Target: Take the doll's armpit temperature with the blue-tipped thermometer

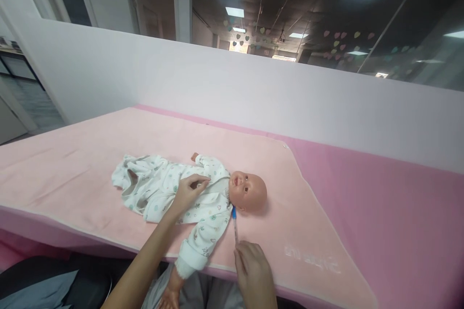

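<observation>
A bald baby doll (248, 191) lies on its back with its head to the right, dressed in a white patterned outfit (155, 188). My left hand (190, 192) is over the doll's chest, thumb and fingertips pinched together at the front of the outfit. In my right hand (253, 268), a thin thermometer (235, 229) is gripped between thumb and fingers. Its blue end (234, 213) points at the doll's neck and shoulder, beside the collar; whether the tip is under the cloth I cannot tell. One doll arm (197, 248) hangs past the near table edge.
Under the doll a pale pink mat (300, 231) covers the table, with darker pink cloth (391, 203) at the right. A white partition (253, 91) rises along the back, with glass above it. My lap and a dark seat (87, 280) show below the near edge.
</observation>
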A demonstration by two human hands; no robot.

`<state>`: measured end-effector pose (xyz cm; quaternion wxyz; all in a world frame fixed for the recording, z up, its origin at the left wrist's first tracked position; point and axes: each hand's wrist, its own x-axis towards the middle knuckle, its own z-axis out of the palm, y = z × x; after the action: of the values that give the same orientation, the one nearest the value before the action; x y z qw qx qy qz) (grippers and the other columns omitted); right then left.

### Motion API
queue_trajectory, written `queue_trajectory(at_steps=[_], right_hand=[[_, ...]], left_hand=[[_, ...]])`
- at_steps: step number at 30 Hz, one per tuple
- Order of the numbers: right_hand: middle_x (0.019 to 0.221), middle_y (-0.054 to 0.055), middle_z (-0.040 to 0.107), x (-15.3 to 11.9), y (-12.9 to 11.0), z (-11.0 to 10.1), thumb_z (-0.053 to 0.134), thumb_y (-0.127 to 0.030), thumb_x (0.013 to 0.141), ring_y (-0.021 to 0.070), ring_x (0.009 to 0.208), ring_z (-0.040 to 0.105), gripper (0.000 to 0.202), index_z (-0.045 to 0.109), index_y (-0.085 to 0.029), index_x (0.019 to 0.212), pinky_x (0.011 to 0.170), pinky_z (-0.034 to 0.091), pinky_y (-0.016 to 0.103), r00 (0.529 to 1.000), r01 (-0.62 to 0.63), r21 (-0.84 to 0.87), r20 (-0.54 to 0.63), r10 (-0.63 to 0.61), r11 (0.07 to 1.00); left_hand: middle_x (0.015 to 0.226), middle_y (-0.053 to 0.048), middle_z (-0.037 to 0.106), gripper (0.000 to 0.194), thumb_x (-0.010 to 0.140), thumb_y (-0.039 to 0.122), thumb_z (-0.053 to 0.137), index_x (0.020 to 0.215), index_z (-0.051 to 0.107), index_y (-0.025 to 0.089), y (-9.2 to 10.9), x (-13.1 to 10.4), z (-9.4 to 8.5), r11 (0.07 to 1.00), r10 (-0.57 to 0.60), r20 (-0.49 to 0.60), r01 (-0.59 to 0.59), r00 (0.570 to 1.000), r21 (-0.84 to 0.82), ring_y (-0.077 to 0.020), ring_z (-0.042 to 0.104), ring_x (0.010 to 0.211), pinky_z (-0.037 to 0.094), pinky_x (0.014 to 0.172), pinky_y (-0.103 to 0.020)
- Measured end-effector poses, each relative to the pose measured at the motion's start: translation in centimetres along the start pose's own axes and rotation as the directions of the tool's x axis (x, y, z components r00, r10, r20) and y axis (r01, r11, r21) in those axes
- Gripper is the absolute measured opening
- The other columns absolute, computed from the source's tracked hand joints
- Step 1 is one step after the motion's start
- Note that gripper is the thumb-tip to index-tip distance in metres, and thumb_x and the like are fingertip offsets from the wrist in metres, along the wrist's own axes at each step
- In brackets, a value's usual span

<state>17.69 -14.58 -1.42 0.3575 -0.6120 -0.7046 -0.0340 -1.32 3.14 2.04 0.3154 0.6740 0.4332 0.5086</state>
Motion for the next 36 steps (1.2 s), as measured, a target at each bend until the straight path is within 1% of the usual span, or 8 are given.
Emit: queue_trajectory(at_steps=[6,10,14,17,21,24,29,36], right_hand=[[0.086,0.003,0.065,4.3,-1.8,-1.1,0.043,-0.012,0.085,0.0165,0.081,0.06,0.021,0.058,-0.02,0.096,0.07,0.048,0.026,0.997,0.077,-0.03,0.009,-0.076,0.997],[0.102,0.006,0.061,8.5,-3.0,0.4,0.04,-0.004,0.082,0.0172,0.091,0.056,0.033,0.054,-0.02,0.109,0.078,0.045,0.029,0.967,0.249,-0.133,0.087,-0.239,0.959],[0.084,0.004,0.06,12.1,-3.1,2.4,0.042,0.001,0.078,0.0182,0.08,0.053,0.025,0.057,-0.018,0.082,0.076,0.04,0.032,0.9,0.426,-0.257,0.222,-0.376,0.867],[0.074,0.002,0.058,13.9,-2.9,2.7,0.045,-0.005,0.081,0.0172,0.076,0.051,0.019,0.056,-0.019,0.074,0.078,0.036,0.033,0.889,0.454,-0.271,0.207,-0.409,0.849],[0.075,0.003,0.059,14.5,-2.9,2.9,0.046,-0.012,0.085,0.0171,0.078,0.051,0.015,0.058,-0.019,0.08,0.075,0.033,0.033,0.927,0.374,-0.27,0.071,-0.369,0.887],[0.073,0.003,0.059,14.0,-2.8,4.0,0.044,-0.015,0.087,0.0163,0.074,0.052,0.017,0.058,-0.018,0.078,0.073,0.032,0.032,0.937,0.331,-0.257,-0.022,-0.348,0.908],[0.071,0.002,0.061,13.1,-2.2,6.0,0.041,-0.015,0.089,0.0141,0.071,0.054,0.02,0.06,-0.017,0.089,0.076,0.034,0.031,0.911,0.325,-0.248,-0.176,-0.372,0.913],[0.07,0.002,0.063,12.6,-1.6,5.8,0.041,-0.015,0.089,0.0139,0.069,0.056,0.019,0.061,-0.018,0.089,0.081,0.038,0.032,0.906,0.334,-0.204,-0.2,-0.373,0.92]], left_hand=[[0.074,-0.003,0.059,0.028,0.08,0.033,0.049,0.094,0.069,0.02,0.6,-0.2,-0.3,0.988,0.089,0.122,-0.103,0.988,0.114,-0.0123,0.048,0.06,0.037,0.054,-0.023],[0.088,-0.004,0.058,0.026,0.077,0.024,0.048,0.092,0.069,0.02,0.9,-0.5,-0.3,0.986,0.117,0.152,-0.133,0.981,0.099,-0.0126,0.051,0.065,0.039,0.056,-0.023],[0.092,-0.005,0.06,0.021,0.075,0.02,0.049,0.083,0.068,0.02,0.8,-0.6,-0.1,0.986,0.133,0.119,-0.144,0.984,0.088,-0.0164,0.054,0.077,0.042,0.067,-0.026],[0.084,-0.004,0.064,0.017,0.076,0.024,0.052,0.083,0.067,0.02,0.8,-0.4,0.1,0.992,0.107,0.084,-0.113,0.991,0.061,-0.018,0.056,0.079,0.043,0.072,-0.028],[0.086,-0.005,0.068,0.019,0.074,0.029,0.059,0.087,0.068,0.019,0.7,-0.3,0.4,0.998,0.044,0.07,-0.04,0.997,-0.054,-0.0176,0.058,0.075,0.045,0.067,-0.027],[0.088,-0.006,0.069,0.023,0.072,0.031,0.061,0.089,0.069,0.017,0.5,-0.2,0.6,0.99,-0.012,0.062,0.021,0.998,-0.139,-0.0187,0.061,0.077,0.047,0.068,-0.027],[0.086,-0.008,0.07,0.026,0.071,0.037,0.063,0.085,0.071,0.017,0.6,-0.2,0.3,0.984,-0.087,0.094,0.1,0.992,-0.148,-0.0211,0.062,0.079,0.048,0.071,-0.03],[0.082,-0.006,0.069,0.027,0.072,0.038,0.063,0.09,0.072,0.021,1.4,-0.6,-0.5,1.0,0.009,0.16,-0.008,0.987,-0.004,-0.0189,0.059,0.075,0.045,0.067,-0.028]])
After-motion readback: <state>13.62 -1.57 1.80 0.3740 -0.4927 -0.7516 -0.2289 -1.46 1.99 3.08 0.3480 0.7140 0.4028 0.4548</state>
